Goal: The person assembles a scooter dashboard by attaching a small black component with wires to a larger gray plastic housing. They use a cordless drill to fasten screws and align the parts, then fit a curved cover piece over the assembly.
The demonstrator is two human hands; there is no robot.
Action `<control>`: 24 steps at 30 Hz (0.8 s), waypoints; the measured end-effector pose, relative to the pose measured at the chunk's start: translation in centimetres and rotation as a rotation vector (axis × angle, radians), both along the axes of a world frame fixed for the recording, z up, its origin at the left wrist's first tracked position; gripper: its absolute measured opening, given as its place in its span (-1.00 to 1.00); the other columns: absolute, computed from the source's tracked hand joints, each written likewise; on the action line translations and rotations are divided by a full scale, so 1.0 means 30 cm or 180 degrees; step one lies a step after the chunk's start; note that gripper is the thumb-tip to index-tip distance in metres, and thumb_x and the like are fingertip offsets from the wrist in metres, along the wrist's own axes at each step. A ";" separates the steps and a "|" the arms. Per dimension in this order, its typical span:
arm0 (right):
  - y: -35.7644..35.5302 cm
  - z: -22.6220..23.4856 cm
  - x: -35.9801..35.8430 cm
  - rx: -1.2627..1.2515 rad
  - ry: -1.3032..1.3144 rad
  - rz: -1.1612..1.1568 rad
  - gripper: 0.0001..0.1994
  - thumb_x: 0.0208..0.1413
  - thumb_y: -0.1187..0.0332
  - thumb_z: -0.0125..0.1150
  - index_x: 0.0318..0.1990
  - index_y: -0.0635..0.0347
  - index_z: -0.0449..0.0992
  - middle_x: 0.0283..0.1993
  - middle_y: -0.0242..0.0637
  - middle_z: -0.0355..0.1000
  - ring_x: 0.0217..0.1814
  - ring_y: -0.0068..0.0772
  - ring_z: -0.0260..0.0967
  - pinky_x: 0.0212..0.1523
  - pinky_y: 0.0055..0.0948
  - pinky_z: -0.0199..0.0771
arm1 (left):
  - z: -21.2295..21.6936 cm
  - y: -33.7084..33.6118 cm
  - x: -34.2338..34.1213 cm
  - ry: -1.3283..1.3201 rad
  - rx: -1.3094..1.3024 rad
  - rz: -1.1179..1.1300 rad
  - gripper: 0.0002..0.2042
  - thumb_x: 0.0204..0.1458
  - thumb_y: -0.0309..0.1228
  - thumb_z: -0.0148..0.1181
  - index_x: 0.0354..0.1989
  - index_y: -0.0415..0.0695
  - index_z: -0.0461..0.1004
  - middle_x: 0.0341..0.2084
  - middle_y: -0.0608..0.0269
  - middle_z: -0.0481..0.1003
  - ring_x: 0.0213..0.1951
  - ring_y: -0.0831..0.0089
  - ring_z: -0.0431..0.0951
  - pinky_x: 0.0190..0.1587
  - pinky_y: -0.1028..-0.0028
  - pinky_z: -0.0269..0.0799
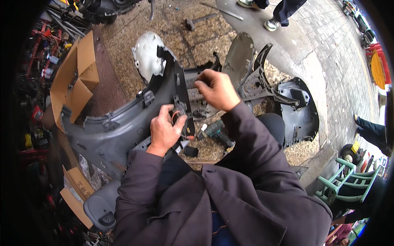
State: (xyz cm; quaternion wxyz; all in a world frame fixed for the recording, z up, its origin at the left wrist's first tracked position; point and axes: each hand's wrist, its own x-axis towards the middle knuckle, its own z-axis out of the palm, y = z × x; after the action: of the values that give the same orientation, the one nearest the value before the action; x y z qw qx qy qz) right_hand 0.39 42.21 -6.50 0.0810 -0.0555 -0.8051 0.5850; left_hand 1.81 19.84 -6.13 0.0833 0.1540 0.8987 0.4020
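Note:
A large dark grey plastic scooter body panel [119, 127] curves across the ground in front of me, on the left. At its inner end, my left hand [164, 129] has thumb and fingers around a small dark part with an orange wire [179, 113]. My right hand [217, 89] is raised above the panels a little farther off, its fingers curled in; whatever they hold, if anything, is hidden. Below it lies a dark green cordless drill [219, 133]. A white rounded panel [148, 55] is beyond the grey one.
More dark panels [297, 108] lie on the right, beside a grey-green one [239, 57]. A hammer [193, 22] is on the ground farther off. Cardboard boxes [84, 61] stand at left, a green stool [349, 180] at right. A bystander's shoe [271, 24] shows at the far edge.

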 end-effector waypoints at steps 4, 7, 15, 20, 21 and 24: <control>0.001 -0.010 0.062 -0.0563 -0.0733 0.0595 -0.78 0.05 0.35 0.38 -0.28 0.37 0.58 -0.38 -0.04 0.58 -0.33 -0.22 0.59 -0.25 -0.31 0.54 | -0.005 0.001 -0.001 -0.0040 0.0219 0.0020 -0.57 -0.04 -0.32 0.48 -0.11 -0.31 0.44 -0.72 0.19 0.38 -0.68 0.40 0.37 -0.56 0.36 0.31; -0.006 -0.028 0.094 -0.0305 -0.0876 0.0761 -0.80 0.11 0.37 0.34 -0.25 0.37 0.56 -0.40 -0.18 0.53 -0.35 -0.39 0.49 -0.29 -0.39 0.48 | -0.010 0.003 -0.001 0.0032 0.0371 -0.0015 -0.58 -0.01 -0.32 0.47 -0.10 -0.32 0.44 -0.71 0.25 0.40 -0.67 0.52 0.36 -0.56 0.42 0.30; -0.003 -0.069 0.151 -0.0534 -0.0964 0.0710 -0.85 0.20 0.42 0.30 -0.19 0.35 0.54 -0.47 -0.41 0.46 -0.48 -0.63 0.35 -0.44 -0.51 0.40 | 0.006 0.001 -0.003 -0.0037 0.0767 -0.0011 -0.61 0.03 -0.36 0.44 -0.10 -0.33 0.43 -0.66 0.25 0.48 -0.62 0.59 0.41 -0.52 0.49 0.34; 0.092 -0.240 0.157 0.0408 -0.1602 0.0109 -0.68 0.04 0.23 0.35 -0.21 0.36 0.63 -0.27 0.08 0.60 -0.17 -0.01 0.61 -0.08 -0.19 0.57 | -0.001 -0.020 -0.013 -0.0041 0.0608 0.0099 -0.63 0.05 -0.38 0.42 -0.08 -0.34 0.44 -0.64 0.29 0.51 -0.59 0.65 0.42 -0.50 0.52 0.36; 0.109 -0.293 0.160 0.0781 -0.1775 0.0011 -0.65 0.02 0.19 0.33 -0.21 0.35 0.64 -0.26 0.12 0.59 -0.14 0.08 0.59 -0.05 -0.14 0.57 | -0.004 -0.024 -0.018 -0.0020 0.0650 0.0115 -0.63 0.06 -0.39 0.42 -0.08 -0.35 0.44 -0.64 0.30 0.51 -0.59 0.66 0.42 -0.50 0.53 0.36; 0.116 -0.478 0.178 0.1445 -0.2274 0.0344 -0.61 -0.04 0.16 0.27 -0.21 0.35 0.65 -0.21 0.20 0.57 -0.06 0.18 0.55 0.05 -0.08 0.54 | -0.013 -0.039 -0.015 -0.0242 0.0701 0.0231 -0.65 0.08 -0.43 0.40 -0.07 -0.36 0.43 -0.62 0.33 0.51 -0.56 0.70 0.42 -0.49 0.58 0.35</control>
State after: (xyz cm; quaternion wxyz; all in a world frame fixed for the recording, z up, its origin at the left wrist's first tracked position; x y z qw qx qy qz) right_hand 5.74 45.69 -20.84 -0.2236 -0.1931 -0.8926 0.3404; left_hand 1.38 18.66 -6.51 0.0853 0.1143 0.8503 0.5066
